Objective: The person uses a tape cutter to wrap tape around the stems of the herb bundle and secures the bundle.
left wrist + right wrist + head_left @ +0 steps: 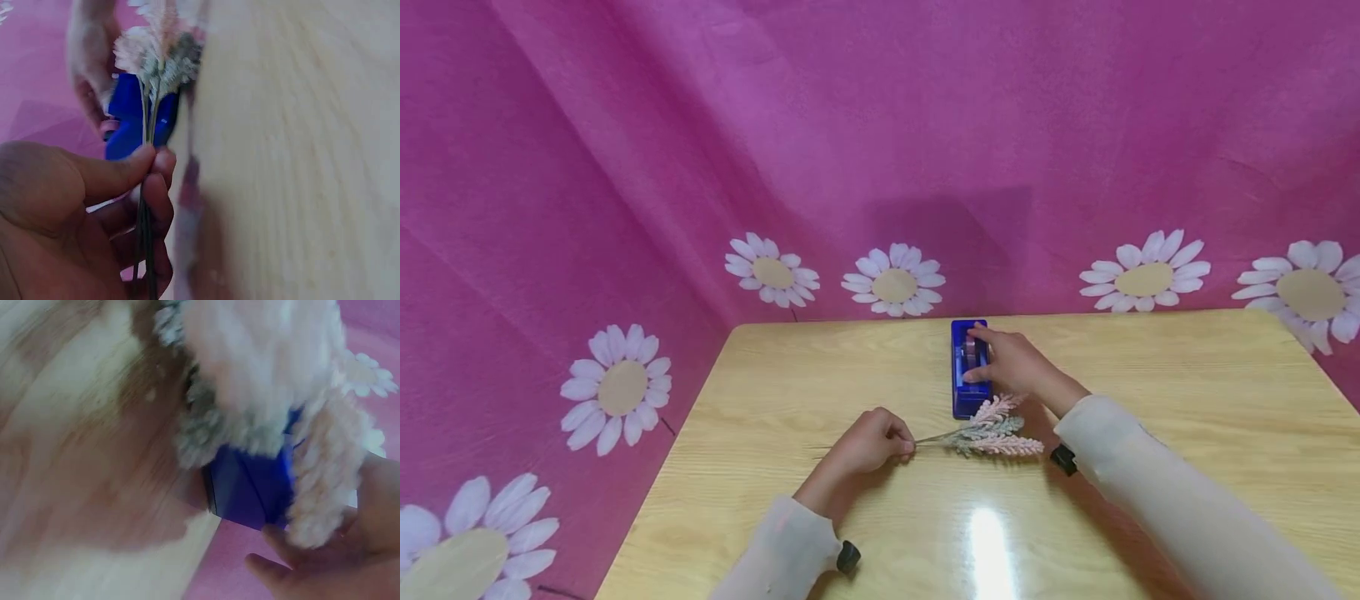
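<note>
Between the thumb and fingers of my left hand [871, 442] are the thin stems of a small bunch of artificial flowers [1000, 437]. Its pink and grey-green heads point right, above the tabletop. In the left wrist view the stems [150, 122] run up from the pinch and trail below it. A blue tape dispenser [972, 404] stands near the table's back edge, a roll of tape [971, 354] in it. My right hand [1018, 362] reaches over it from the right, thumb and fingers bent around the roll. In the right wrist view the flower heads [262, 356] partly hide the dispenser.
The light wooden table [820, 375] has a bright glare spot near its front. A magenta cloth [880, 125] with white daisies hangs behind the table and along its left side. Both wrists wear dark straps below pale sleeves.
</note>
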The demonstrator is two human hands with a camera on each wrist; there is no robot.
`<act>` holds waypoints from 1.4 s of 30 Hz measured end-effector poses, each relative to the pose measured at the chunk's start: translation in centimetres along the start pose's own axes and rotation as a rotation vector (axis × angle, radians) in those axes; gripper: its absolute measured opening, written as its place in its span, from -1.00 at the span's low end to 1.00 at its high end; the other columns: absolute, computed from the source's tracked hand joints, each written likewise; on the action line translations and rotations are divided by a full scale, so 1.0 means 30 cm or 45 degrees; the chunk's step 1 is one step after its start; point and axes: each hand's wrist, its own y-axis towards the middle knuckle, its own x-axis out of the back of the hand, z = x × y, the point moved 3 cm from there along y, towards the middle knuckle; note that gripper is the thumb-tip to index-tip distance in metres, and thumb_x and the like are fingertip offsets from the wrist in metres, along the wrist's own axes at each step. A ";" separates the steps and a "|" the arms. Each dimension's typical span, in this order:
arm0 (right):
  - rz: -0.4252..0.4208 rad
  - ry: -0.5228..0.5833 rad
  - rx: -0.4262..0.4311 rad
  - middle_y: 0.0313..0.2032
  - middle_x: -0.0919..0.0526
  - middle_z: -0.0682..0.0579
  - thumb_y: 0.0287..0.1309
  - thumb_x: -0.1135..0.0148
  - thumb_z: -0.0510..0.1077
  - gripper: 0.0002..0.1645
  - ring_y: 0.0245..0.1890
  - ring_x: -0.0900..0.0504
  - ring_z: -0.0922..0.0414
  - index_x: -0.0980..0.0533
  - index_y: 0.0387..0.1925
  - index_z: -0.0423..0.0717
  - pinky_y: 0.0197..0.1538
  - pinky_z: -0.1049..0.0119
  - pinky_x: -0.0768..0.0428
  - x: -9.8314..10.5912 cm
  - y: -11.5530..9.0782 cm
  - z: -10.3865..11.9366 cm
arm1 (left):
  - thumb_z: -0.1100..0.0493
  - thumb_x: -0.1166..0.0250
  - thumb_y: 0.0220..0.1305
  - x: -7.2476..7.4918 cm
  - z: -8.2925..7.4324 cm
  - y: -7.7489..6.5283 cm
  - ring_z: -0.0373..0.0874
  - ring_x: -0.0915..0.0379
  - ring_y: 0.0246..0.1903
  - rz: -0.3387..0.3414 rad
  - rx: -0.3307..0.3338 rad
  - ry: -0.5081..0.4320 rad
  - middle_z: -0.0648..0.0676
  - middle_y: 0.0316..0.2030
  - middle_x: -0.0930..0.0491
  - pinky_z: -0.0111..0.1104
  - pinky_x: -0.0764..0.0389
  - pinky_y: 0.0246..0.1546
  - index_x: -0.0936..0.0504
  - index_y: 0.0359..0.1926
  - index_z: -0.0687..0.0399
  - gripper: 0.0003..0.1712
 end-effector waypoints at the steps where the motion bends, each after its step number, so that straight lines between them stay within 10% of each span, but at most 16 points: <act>1: -0.003 -0.006 -0.008 0.49 -0.22 -0.41 0.27 -0.46 -0.05 0.04 0.44 -0.28 -0.38 -0.11 0.59 -0.23 0.37 -0.28 -0.36 0.003 -0.002 -0.002 | 0.37 -0.31 0.39 -0.001 0.004 -0.002 -0.23 -0.46 -0.52 0.015 -0.011 -0.033 0.08 -0.51 -0.71 -0.47 -0.44 -0.44 -0.77 -0.39 0.24 -0.81; 8: -0.015 -0.046 0.014 0.46 -0.25 -0.42 0.28 -0.45 -0.02 0.03 0.43 -0.29 -0.39 -0.11 0.58 -0.24 0.37 -0.29 -0.35 0.006 -0.005 -0.001 | 0.44 -0.27 0.39 0.012 0.051 -0.046 -0.16 -0.55 -0.51 0.074 0.024 -0.279 0.14 -0.48 -0.70 -0.40 -0.60 -0.42 -0.75 -0.26 0.36 -0.87; 26: -0.030 -0.062 0.030 0.45 -0.27 -0.43 0.23 -0.49 -0.01 0.03 0.44 -0.28 -0.38 -0.18 0.55 -0.28 0.42 -0.27 -0.29 -0.016 0.004 -0.004 | 0.48 -0.15 0.46 0.221 0.192 -0.152 -0.19 -0.55 -0.50 -0.012 0.155 -0.355 0.26 -0.37 -0.68 -0.27 -0.69 -0.32 -0.67 -0.03 0.55 -0.78; 42: -0.035 -0.062 0.041 0.43 -0.31 -0.43 0.23 -0.49 -0.03 0.02 0.43 -0.30 -0.37 -0.18 0.54 -0.31 0.42 -0.26 -0.30 -0.016 0.000 0.000 | 0.50 0.01 0.53 0.118 0.150 -0.074 -0.18 -0.65 -0.48 -0.110 0.165 -0.504 0.22 -0.40 -0.64 -0.36 -0.69 -0.39 -0.59 -0.08 0.61 -0.75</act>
